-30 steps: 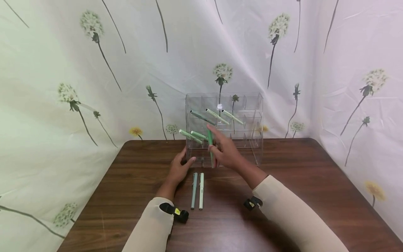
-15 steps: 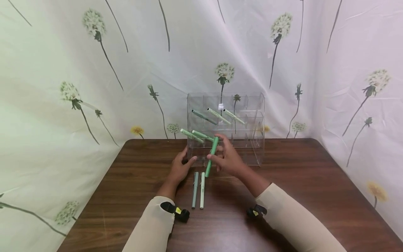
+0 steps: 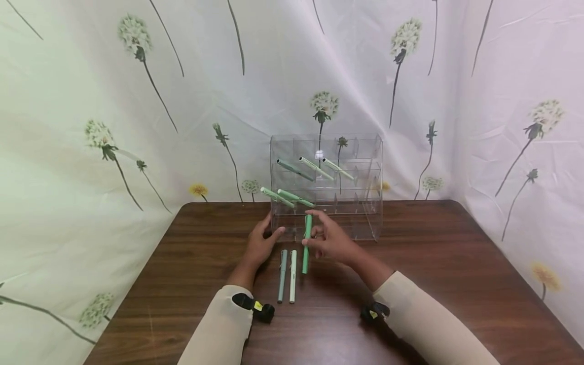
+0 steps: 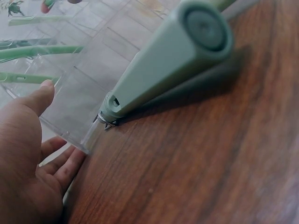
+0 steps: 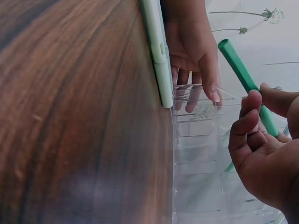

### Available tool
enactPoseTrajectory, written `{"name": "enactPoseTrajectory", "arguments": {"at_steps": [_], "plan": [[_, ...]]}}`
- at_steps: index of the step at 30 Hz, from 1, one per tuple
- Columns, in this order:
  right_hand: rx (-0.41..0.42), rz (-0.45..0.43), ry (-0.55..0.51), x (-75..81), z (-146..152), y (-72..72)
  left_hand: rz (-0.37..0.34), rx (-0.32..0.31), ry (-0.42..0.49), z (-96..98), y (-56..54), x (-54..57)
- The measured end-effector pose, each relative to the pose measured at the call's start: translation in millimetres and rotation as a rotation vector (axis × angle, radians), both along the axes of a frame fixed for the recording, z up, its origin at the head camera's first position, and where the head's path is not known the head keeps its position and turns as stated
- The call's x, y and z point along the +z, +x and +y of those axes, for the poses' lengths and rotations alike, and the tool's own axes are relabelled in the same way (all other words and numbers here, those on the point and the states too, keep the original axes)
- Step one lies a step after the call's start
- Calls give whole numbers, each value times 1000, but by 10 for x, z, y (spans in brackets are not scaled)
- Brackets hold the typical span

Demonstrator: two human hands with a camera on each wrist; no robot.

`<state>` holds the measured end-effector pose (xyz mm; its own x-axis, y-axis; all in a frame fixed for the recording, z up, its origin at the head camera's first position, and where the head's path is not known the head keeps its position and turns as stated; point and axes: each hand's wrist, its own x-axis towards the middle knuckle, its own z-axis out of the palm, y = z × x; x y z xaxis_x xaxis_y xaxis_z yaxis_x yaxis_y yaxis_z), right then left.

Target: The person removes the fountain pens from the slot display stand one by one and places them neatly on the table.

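Note:
My left hand (image 3: 261,246) grips the lower left corner of a clear acrylic pen rack (image 3: 360,214); its thumb is in front and its fingers go round the side panel. In front of the rack my right hand (image 3: 333,239) pinches a bright green pen (image 5: 238,65) between thumb and fingers. That pen is held lengthwise over the table, clip end toward the rack. On the table just left of it, a grey-green pen (image 3: 283,276) and a pale mint pen (image 3: 293,276) lie side by side, clip ends toward the rack.
On the rack's upper tier rest a dark green pen (image 3: 294,170) and two pale green ones. A light green pen (image 3: 277,197) and a mid-green pen (image 3: 295,197) slant on the tier below. Behind the brown wooden table (image 3: 182,284) hangs a dandelion-print cloth (image 3: 274,76).
My right hand has drawn the green pen down and back from the rack toward the two pens on the table, tilting it on the way. The left hand stays at the rack corner.

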<state>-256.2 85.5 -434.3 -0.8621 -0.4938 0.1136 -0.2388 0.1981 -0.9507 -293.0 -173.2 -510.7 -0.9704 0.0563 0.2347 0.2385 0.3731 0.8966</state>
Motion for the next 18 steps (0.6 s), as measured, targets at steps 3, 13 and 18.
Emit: {"name": "enactPoseTrajectory", "arguments": {"at_steps": [3,13,18], "plan": [[9,-23,7,-40,-5,9,-3,-2,-2,-8,8,-7],[62,-103,35,-186,-5,13,-21,5,-6,-15,5,5],[81,-104,46,-218,-5,6,-11,4,-2,-8,5,7]]}}
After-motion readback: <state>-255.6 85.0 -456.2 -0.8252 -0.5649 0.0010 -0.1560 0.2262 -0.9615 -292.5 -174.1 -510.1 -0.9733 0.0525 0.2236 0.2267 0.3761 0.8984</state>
